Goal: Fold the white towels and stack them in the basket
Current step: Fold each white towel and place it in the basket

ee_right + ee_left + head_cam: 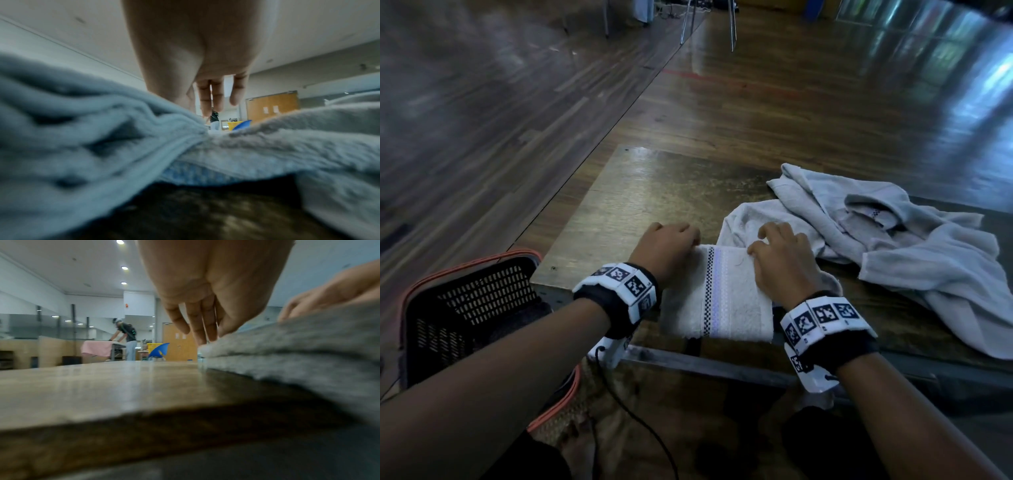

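A folded white towel [722,298] with a checkered stripe lies at the near edge of the wooden table [654,192]. My left hand [688,243] is at its far left corner; in the left wrist view the thumb and fingertips [205,339] meet on that corner [207,348] in a pinch. My right hand [760,243] is on the far right part of the same towel, its fingers [213,104] pointing down with the tips on the cloth and nothing held. A black mesh basket [469,308] with an orange rim stands on the floor to the left, below the table.
A rumpled pile of unfolded white towels [893,240] covers the right side of the table, touching the folded towel's far right. Bare tabletop lies to the left and beyond. Chair legs [731,27] stand far off on the wooden floor.
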A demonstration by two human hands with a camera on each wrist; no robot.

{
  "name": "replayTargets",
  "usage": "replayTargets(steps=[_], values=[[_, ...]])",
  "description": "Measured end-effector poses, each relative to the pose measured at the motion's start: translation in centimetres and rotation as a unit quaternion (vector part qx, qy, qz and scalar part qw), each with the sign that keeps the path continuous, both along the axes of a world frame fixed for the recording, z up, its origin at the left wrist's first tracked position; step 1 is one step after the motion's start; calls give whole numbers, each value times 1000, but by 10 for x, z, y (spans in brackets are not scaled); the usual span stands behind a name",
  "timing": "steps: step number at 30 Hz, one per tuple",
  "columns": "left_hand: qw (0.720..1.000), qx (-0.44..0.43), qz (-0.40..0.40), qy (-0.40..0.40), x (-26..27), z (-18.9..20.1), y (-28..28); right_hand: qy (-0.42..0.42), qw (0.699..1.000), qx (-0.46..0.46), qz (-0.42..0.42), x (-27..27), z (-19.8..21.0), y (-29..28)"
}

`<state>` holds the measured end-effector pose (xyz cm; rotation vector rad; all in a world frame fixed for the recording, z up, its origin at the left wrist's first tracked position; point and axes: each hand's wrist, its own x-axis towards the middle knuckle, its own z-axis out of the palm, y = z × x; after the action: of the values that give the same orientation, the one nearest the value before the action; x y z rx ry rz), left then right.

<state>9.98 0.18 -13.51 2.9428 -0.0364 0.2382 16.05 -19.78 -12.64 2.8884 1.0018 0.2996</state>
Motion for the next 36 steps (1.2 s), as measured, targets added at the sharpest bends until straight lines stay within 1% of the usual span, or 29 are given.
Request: replayTargets(steps=[1,2,4,5,6,9,12,14,15,16,17,18,19,20,22,23,24,26,28,30,32,33,34,36], values=[[1000,-9,-8,16,-5,-4,-8,-8,1000,-5,-4,-6,-2,3],[998,-34,-5,51,-10,-10,-16,5,1000,2,-15,-12,-6,5],[988,-89,17,125,-21,-24,-29,92,993,51,-57,-23,-17,7],[986,-91,31,137,-24,-30,-32,138,985,74,-78,-28,-24,8],[987,-84,43,134,-26,-36,-34,163,979,82,-89,-31,-31,7],[986,-88,73,124,-22,-42,-26,163,979,81,-93,-35,-46,1],[977,-84,115,158,-22,-42,-1,166,976,73,-120,-31,-47,-12],[972,-76,130,182,-29,-41,13,128,977,88,-145,-31,-43,-21],[971,-83,137,177,-33,-39,18,97,976,112,-158,-31,-38,-25],[972,-94,149,156,-37,-37,20,68,973,140,-172,-31,-33,-28],[974,-106,162,119,-40,-34,22,51,968,169,-180,-31,-30,-31],[974,-116,178,81,-44,-31,23,57,962,200,-180,-29,-26,-33],[971,-127,195,59,-46,-27,21,93,951,238,-177,-28,-23,-35],[966,-141,206,65,-48,-23,19,152,934,271,-175,-27,-20,-35],[955,-171,206,125,-51,-19,13,275,892,309,-184,-28,-18,-34],[950,-181,202,156,-51,-18,9,310,878,310,-194,-30,-17,-32],[946,-185,198,180,-50,-18,6,328,870,309,-202,-31,-16,-30],[938,-194,195,210,-48,-16,0,340,867,295,-216,-31,-16,-26],[932,-229,180,215,-46,-11,-3,359,858,290,-223,-29,-14,-24],[924,-281,168,198,-46,-6,-5,392,834,317,-224,-29,-11,-24],[904,-352,162,180,-50,-1,-7,414,808,358,-218,-32,-7,-24],[888,-398,157,171,-53,0,-9,419,798,378,-211,-35,-5,-24],[863,-453,156,163,-58,0,-11,420,791,396,-204,-39,-3,-24],[793,-567,162,154,-73,-1,-15,418,781,422,-191,-50,1,-26]])
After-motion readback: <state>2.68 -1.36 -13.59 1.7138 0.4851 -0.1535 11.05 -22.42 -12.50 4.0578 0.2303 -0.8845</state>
